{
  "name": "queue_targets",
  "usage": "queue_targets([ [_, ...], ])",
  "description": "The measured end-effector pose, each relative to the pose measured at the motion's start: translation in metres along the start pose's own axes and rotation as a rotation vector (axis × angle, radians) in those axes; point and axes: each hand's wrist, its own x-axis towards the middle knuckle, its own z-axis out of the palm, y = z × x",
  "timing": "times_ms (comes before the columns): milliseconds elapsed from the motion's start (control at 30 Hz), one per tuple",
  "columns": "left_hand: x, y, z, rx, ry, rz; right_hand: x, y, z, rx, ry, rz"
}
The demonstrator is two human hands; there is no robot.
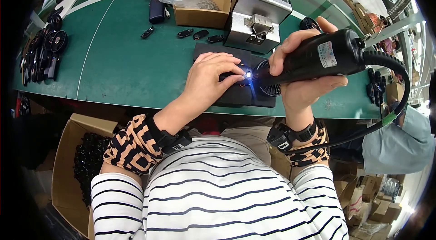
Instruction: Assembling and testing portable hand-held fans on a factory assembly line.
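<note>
My right hand is wrapped around a black corded electric screwdriver, which lies almost level and points left. A bright white-blue light glows near its tip. A small fan with a round black grille lies under that tip, partly hidden by the tool. My left hand is closed with thumb and forefinger on the fan's dark handle end, beside the light. Both rest over a black block on the green table. Whether the bit touches a screw is hidden by glare.
Several small black parts lie beyond my left hand. Behind them stand a cardboard box with loose screws and a silver machine. Several fans are piled at the far left. A carton of black parts sits below the table edge.
</note>
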Motion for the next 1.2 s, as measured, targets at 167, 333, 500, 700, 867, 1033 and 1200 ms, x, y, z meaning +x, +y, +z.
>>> queue_targets([
  [167, -0.0002, -0.0002, -0.0008, -0.009, 0.003, 0.004, 0.0023, -0.0022, -0.0011, -0.011, -0.01, -0.015],
  [333, -0.0005, -0.0003, -0.0002, -0.01, 0.001, 0.002, 0.0034, -0.0009, -0.0018, -0.03, -0.038, 0.002],
  [500, -0.0007, 0.0005, -0.0005, -0.012, 0.002, -0.009, 0.0033, 0.003, -0.0009, -0.039, -0.011, 0.011],
  [700, 0.0006, 0.0014, -0.001, -0.006, -0.015, 0.003, 0.0006, 0.0048, -0.0029, -0.006, -0.011, 0.016],
  [867, 0.0012, 0.0024, -0.0029, -0.014, -0.016, -0.007, 0.0014, 0.0036, -0.0009, -0.016, -0.006, 0.027],
  [1033, 0.0012, 0.0035, -0.0024, -0.026, -0.012, -0.015, 0.0016, 0.0012, -0.0001, -0.035, -0.007, 0.031],
  [1200, 0.001, 0.0025, -0.0026, -0.023, -0.011, -0.017, 0.0029, -0.0004, 0.0004, -0.05, -0.018, 0.017],
])
